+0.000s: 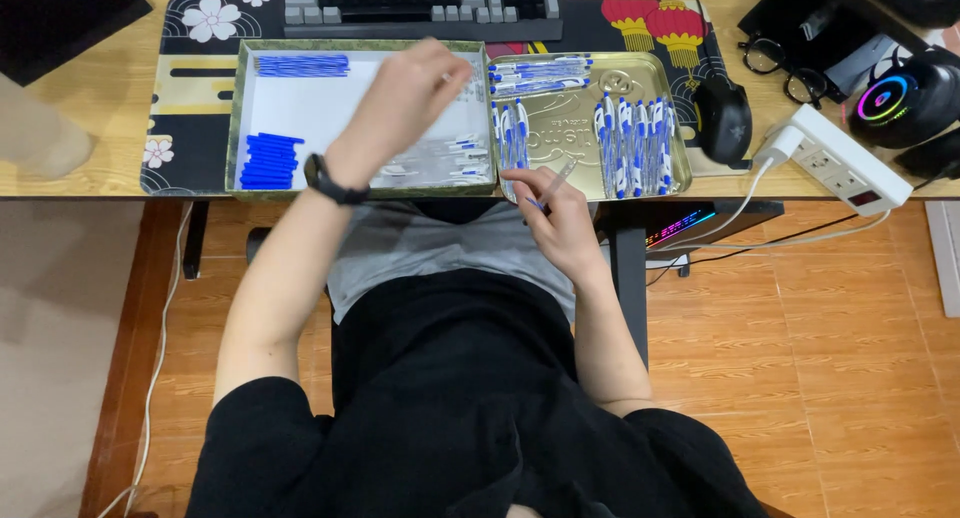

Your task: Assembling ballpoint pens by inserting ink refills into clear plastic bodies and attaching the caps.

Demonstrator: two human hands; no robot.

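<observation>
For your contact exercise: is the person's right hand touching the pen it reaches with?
Touching. The head view shows the right hand gripping a clear pen between its fingers, over the gold tray's near edge.

— What does the room show?
— A light wooden desk (110, 88) seen from above, with a patterned desk mat (190, 38) across it and a grey keyboard (420, 3) at the far edge.
— And below?
— Orange-brown wood-look floor tiles (850, 358), a dark desk leg (625, 278), and a white cable (160, 328) trailing down at left. A white power strip (835, 163) sits at the desk's right edge.
</observation>
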